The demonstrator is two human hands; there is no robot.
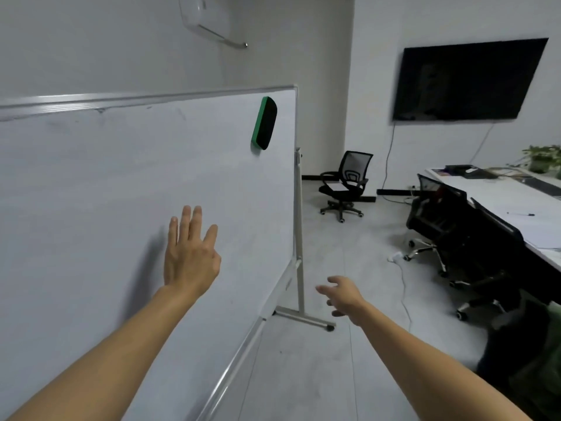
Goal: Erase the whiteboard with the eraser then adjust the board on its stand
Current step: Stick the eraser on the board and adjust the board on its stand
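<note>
the whiteboard (pixel 106 183) fills the left of the view, tilted and running away toward 1 o'clock, its face wiped mostly clean with only faint smudges near the top rail. the eraser (pixel 264 123), green-backed with a dark pad, clings upright to the board near its upper right corner, at about 12 o'clock from the hands and well apart from both. the left hand (pixel 189 253) is raised in front of the board's lower middle, its grip spread wide with fingers straight and holding nothing; whether the palm touches the board cannot be told, though a shadow falls just to its left. the right hand (pixel 341 294) reaches out past the board's right edge, near the stand (pixel 299 226), its grip loosely spread and empty, fingers pointing toward 9 o'clock. the stand's upright leg runs down to a foot bar on the floor (pixel 349 244). at 2 o'clock an office chair (pixel 346 183) sits by the wall under a dark screen (pixel 467 80), and a long white surface (pixel 516 208) stretches along the right.
</note>
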